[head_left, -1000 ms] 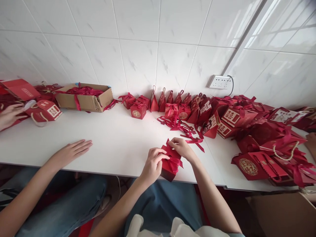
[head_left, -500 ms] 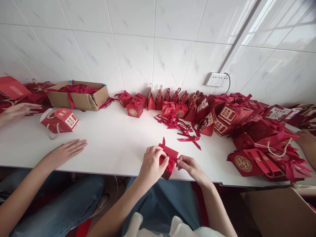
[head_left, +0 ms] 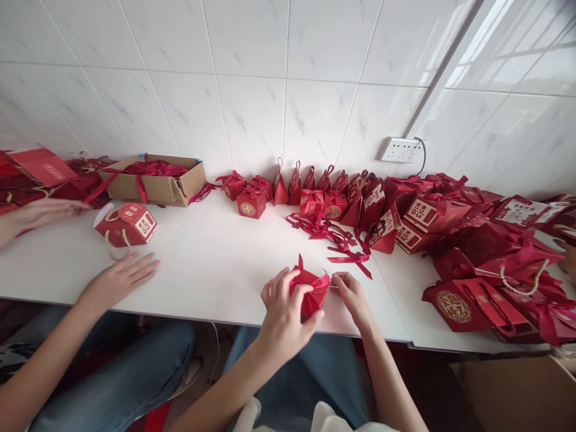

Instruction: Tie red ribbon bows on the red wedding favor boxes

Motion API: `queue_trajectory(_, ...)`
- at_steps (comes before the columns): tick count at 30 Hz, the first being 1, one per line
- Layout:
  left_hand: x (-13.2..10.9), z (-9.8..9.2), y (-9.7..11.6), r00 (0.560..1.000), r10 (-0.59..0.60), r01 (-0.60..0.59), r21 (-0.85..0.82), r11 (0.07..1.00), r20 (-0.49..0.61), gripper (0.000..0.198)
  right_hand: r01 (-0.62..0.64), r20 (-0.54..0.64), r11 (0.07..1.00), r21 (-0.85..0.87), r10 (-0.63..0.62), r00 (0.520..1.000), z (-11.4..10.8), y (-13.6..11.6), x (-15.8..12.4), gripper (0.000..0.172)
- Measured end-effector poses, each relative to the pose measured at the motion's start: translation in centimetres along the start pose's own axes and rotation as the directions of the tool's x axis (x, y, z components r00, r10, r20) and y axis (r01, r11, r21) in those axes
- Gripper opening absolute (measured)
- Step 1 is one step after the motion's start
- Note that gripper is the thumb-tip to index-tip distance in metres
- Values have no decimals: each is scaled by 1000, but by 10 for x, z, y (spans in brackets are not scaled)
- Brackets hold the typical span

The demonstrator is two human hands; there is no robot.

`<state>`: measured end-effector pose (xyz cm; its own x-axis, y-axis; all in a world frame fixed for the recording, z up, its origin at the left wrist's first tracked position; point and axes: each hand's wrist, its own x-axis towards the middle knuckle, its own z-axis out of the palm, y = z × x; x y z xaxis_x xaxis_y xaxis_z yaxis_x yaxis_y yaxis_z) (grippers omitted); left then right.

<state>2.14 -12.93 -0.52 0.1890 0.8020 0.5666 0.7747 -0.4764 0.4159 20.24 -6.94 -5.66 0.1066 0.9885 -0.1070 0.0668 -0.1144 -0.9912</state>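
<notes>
A small red gift box (head_left: pixel 318 293) sits close to the table's front edge, with a red ribbon (head_left: pixel 300 262) whose one end sticks up at its back. My left hand (head_left: pixel 288 312) is over the box's near left side, its fingers curved and spread apart, covering much of it. Whether its fingertips press on the box is hard to see. At the box's right side, my right hand (head_left: pixel 346 294) has thumb and forefinger pinched at the ribbon's end. Loose red ribbons (head_left: pixel 346 243) lie on the table just behind.
Finished-looking red boxes (head_left: pixel 252 204) line the wall, and a large pile of them (head_left: pixel 454 303) stands at right. A cardboard box (head_left: pixel 157 187) of ribbons is at back left. Beside me, a co-worker's hands (head_left: pixel 119 282) are near a red box with rope handles (head_left: pixel 128 227).
My left fingers have come out of their pinch and spread over the box. My right hand stays at its right side. The co-worker's far hand now draws a ribbon from the cardboard box.
</notes>
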Motion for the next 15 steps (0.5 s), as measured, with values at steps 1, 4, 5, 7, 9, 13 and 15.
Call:
queue_trajectory(1, -4, 2, 5, 999, 42, -42, 14, 999, -16, 29, 17, -24, 1000, 6, -17, 1000, 1, 0, -2, 43)
queue_trajectory(4, -12, 12, 14, 991, 133, -131, 53, 990, -36, 24, 85, 9, 992, 90, -86, 996, 4, -4, -12, 40)
queue_trajectory(5, -13, 14, 14, 990, 135, -132, 67, 989, -35, 20, 94, 54, 986, 138, -102, 993, 5, -5, -16, 41)
queue_trajectory(7, -13, 11, 9, 993, 116, -116, 73, 991, 4, 13, 80, 147, 976, 204, -112, 983, 6, -8, -25, 44)
queue_trajectory(9, -12, -1, -3, 988, 114, -119, 50, 992, 102, 15, 55, 189, 985, 164, -86, 978, 6, -10, -36, 46)
queue_trajectory(13, -12, -35, -44, 979, 63, -81, 87, 993, 196, 34, 1, 169, 999, 32, -7, 986, -2, -11, -52, 50)
queue_trajectory(15, -13, -46, -67, 994, -97, 90, 134, 987, 47, 30, 11, 82, 1000, 26, -13, 997, -6, -12, -53, 53)
